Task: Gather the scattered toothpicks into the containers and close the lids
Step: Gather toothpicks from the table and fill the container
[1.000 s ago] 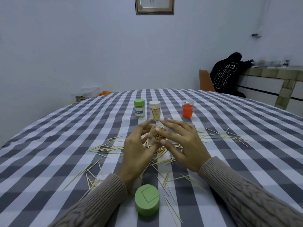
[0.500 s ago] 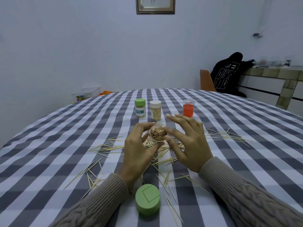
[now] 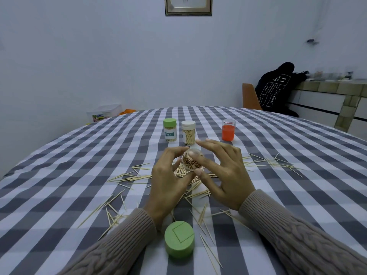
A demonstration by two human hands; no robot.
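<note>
My left hand (image 3: 168,181) grips a small clear jar (image 3: 191,162) packed with toothpicks, its open mouth tilted toward me above the table. My right hand (image 3: 222,173) touches the jar's right side with thumb and index finger, the other fingers spread out. A loose green lid (image 3: 179,241) lies on the cloth near my left wrist. Scattered toothpicks (image 3: 131,178) lie around and under both hands. Behind stand a green-lidded jar (image 3: 170,130) and a white-lidded jar (image 3: 188,132), both with lids on.
A clear cup with an orange lower part (image 3: 228,130) stands at the back right. The checked tablecloth (image 3: 69,167) covers a round table. An orange chair (image 3: 250,99) with a black garment (image 3: 276,90) is behind it, and a plastic box (image 3: 104,113) sits far left.
Both hands have lifted the jar slightly and turned its mouth more toward me. The right fingers have spread wider over it.
</note>
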